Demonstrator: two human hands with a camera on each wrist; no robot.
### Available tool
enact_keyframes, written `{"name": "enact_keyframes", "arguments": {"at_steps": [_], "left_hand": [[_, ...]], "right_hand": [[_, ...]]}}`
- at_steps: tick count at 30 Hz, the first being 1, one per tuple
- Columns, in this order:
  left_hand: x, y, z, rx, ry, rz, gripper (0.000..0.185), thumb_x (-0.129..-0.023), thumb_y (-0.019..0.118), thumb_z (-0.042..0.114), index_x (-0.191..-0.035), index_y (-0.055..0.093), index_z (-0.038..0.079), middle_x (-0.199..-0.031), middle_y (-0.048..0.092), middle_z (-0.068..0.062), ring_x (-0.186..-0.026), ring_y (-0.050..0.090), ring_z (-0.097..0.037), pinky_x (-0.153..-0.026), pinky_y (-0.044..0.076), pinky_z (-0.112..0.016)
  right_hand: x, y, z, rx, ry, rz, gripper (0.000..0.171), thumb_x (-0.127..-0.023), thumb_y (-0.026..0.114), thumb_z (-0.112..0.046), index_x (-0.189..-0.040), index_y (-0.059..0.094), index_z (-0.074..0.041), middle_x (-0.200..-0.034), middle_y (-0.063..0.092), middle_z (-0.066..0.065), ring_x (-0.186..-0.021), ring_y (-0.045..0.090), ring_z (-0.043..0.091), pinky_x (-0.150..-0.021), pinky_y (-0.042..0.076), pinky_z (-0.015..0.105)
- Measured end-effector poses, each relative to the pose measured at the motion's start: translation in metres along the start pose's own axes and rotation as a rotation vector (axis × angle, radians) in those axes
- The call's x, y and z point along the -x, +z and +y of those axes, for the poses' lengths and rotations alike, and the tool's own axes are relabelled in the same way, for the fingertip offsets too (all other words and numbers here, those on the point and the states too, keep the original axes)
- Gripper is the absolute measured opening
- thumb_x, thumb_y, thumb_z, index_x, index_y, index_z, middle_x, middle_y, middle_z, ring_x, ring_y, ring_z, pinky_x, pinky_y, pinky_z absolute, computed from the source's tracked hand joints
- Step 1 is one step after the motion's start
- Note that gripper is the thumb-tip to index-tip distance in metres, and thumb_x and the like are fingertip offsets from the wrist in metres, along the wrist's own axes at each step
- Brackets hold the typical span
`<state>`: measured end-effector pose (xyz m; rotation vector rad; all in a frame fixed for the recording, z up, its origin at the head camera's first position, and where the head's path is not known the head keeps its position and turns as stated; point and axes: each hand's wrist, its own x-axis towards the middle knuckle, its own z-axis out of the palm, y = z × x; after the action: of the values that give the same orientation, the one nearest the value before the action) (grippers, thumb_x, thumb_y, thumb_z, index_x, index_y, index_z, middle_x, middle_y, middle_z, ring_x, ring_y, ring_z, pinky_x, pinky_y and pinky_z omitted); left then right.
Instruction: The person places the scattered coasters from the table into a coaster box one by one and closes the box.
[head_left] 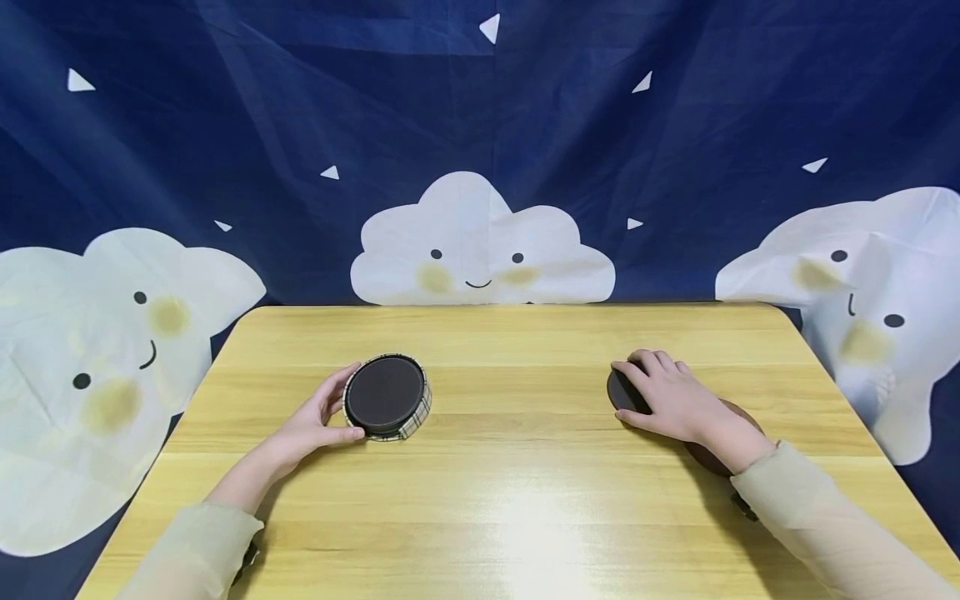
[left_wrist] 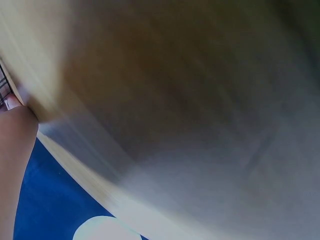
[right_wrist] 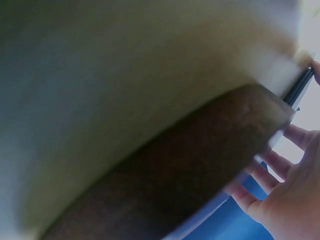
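A round holder (head_left: 387,397) with a plaid cloth rim and a dark top sits on the wooden table (head_left: 510,500), left of the middle. My left hand (head_left: 341,410) grips its left side, thumb in front and fingers behind. On the right, my right hand (head_left: 637,392) lies over a small dark round coaster (head_left: 615,393), with fingers at its far edge and thumb at its near edge. A larger brown disc (head_left: 712,454) lies under that wrist. It fills the blurred right wrist view as a brown band (right_wrist: 165,170), beside my fingers (right_wrist: 280,165).
A dark blue cloth with white smiling clouds (head_left: 480,242) hangs behind the table and drapes down both sides. The left wrist view is blurred, showing only tabletop (left_wrist: 175,100), a strip of my hand (left_wrist: 15,165) and blue cloth.
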<state>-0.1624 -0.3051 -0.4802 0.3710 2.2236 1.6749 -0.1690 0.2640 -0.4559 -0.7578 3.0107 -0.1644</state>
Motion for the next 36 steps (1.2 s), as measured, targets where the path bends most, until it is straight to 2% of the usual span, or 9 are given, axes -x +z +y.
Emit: {"name": "enact_keyframes", "arguments": {"at_steps": [19, 36], "left_hand": [[0.0, 0.0, -0.001, 0.0, 0.001, 0.002, 0.104, -0.089, 0.084, 0.005, -0.17, 0.02, 0.01, -0.164, 0.034, -0.026, -0.127, 0.05, 0.011, -0.104, 0.031, -0.007], [0.001, -0.001, 0.001, -0.004, -0.008, 0.004, 0.103, -0.089, 0.084, 0.006, -0.17, 0.02, 0.012, -0.165, 0.035, -0.026, -0.127, 0.05, 0.011, -0.104, 0.03, -0.006]], "right_hand": [[-0.004, 0.001, 0.001, 0.015, 0.014, 0.0, 0.072, -0.09, 0.078, -0.05, -0.147, 0.058, -0.011, -0.141, 0.053, 0.02, -0.131, 0.051, 0.044, -0.094, 0.046, 0.065], [-0.01, 0.002, -0.006, 0.011, -0.029, 0.032, 0.072, -0.089, 0.079, -0.049, -0.147, 0.058, -0.013, -0.141, 0.054, 0.018, -0.129, 0.051, 0.04, -0.093, 0.045, 0.062]]}}
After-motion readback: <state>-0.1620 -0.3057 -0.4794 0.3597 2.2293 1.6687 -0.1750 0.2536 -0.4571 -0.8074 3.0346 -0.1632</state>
